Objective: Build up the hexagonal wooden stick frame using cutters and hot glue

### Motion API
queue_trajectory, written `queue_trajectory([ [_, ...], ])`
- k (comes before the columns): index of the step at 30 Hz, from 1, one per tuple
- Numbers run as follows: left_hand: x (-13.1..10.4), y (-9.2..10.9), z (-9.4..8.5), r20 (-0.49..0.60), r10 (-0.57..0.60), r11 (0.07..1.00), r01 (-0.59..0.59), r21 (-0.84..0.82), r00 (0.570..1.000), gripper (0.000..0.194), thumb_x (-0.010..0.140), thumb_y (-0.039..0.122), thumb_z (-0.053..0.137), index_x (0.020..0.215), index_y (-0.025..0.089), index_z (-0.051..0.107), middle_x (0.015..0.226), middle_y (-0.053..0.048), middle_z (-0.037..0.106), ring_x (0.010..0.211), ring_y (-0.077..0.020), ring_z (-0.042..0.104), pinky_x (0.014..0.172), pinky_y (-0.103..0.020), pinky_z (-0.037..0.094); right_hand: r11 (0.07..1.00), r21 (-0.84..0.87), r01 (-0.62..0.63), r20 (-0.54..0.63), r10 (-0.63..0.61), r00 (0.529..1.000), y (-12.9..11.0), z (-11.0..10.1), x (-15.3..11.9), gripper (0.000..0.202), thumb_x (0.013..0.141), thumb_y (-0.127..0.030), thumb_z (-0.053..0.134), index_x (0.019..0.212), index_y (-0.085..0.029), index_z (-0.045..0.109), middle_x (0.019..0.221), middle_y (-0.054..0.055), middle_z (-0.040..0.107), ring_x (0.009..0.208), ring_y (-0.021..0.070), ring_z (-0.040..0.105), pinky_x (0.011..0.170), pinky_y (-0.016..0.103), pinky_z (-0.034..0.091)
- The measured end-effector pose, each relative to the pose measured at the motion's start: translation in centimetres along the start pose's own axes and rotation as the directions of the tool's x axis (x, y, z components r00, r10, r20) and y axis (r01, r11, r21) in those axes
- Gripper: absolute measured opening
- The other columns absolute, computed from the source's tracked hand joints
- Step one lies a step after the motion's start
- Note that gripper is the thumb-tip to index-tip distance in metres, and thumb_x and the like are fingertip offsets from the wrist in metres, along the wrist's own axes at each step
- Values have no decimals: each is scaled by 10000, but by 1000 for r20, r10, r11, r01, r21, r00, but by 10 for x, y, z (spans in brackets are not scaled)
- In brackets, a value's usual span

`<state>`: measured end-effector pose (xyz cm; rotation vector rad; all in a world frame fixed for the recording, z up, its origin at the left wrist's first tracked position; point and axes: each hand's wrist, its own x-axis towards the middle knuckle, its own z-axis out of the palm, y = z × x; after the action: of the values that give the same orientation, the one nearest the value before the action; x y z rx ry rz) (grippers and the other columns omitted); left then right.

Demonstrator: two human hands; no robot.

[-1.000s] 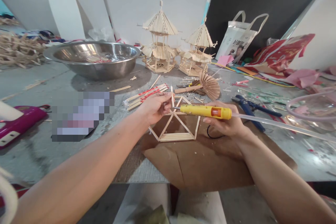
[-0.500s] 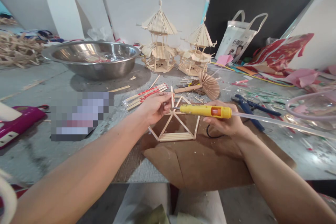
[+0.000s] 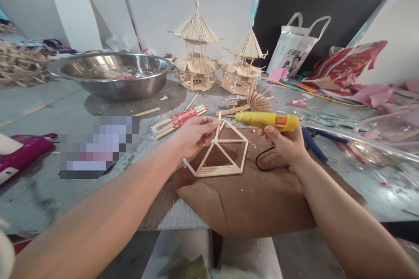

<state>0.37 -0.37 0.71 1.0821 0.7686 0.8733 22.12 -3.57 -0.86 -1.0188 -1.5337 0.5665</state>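
A six-sided frame of pale wooden sticks [image 3: 221, 170] lies on brown cardboard [image 3: 262, 200], with spokes meeting near its middle. My left hand [image 3: 201, 134] pinches a short upright stick [image 3: 219, 118] at the frame's centre. The fingers partly hide the frame's upper left side. To the right of the frame, my right hand [image 3: 286, 141] grips a yellow glue gun [image 3: 257, 119]. Its nozzle points left, above the frame's far edge and apart from the sticks. A clear glue stick trails from the gun's back end.
Two stick pagodas [image 3: 196, 67] [image 3: 244, 67] stand behind. A steel basin [image 3: 127, 89] is at the back left, wrapped chopsticks [image 3: 180, 120] and a blurred-out flat object [image 3: 101, 144] nearer. Blue-handled pliers [image 3: 314, 144], a paper fan [image 3: 258, 101] and plastic scraps lie right.
My right hand has lifted the glue gun up and to the right, off the frame's centre. My left hand still pinches the stick and has shifted slightly. The view has moved a little.
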Motion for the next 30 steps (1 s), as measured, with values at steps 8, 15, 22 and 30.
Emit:
queue_trajectory([
  [8, -4, 1, 3, 53, 13, 993, -19, 117, 999, 208, 597, 287, 662, 590, 141, 514, 443, 52, 424, 364, -22, 333, 351, -156, 195, 990, 74, -123, 7, 122, 992, 10, -7, 6, 317, 670, -475, 564, 620, -162, 542, 414, -30, 470, 343, 69, 388, 320, 207, 305],
  [15, -5, 3, 4, 119, 8, 987, -27, 160, 993, 220, 615, 302, 646, 573, 147, 497, 451, 46, 442, 370, -23, 320, 362, -170, 191, 991, 70, -111, 31, 109, 994, 10, -7, 4, 295, 694, -460, 548, 609, -178, 549, 436, -31, 478, 344, 65, 387, 322, 207, 301],
  [22, -5, 3, 3, 128, -3, 983, -21, 183, 992, 209, 633, 299, 627, 579, 149, 493, 452, 50, 415, 380, -26, 311, 371, -177, 170, 991, 66, -118, 34, 116, 993, 7, -7, 4, 310, 682, -472, 557, 610, -170, 544, 437, -30, 475, 346, 61, 390, 313, 200, 293],
  [30, -5, 3, 3, 138, 5, 977, -35, 210, 990, 225, 642, 315, 613, 596, 142, 477, 460, 65, 407, 382, -18, 308, 377, -176, 184, 994, 62, -95, 24, 94, 995, 5, -6, 5, 303, 688, -462, 554, 597, -174, 528, 421, -38, 461, 330, 56, 378, 309, 194, 281],
])
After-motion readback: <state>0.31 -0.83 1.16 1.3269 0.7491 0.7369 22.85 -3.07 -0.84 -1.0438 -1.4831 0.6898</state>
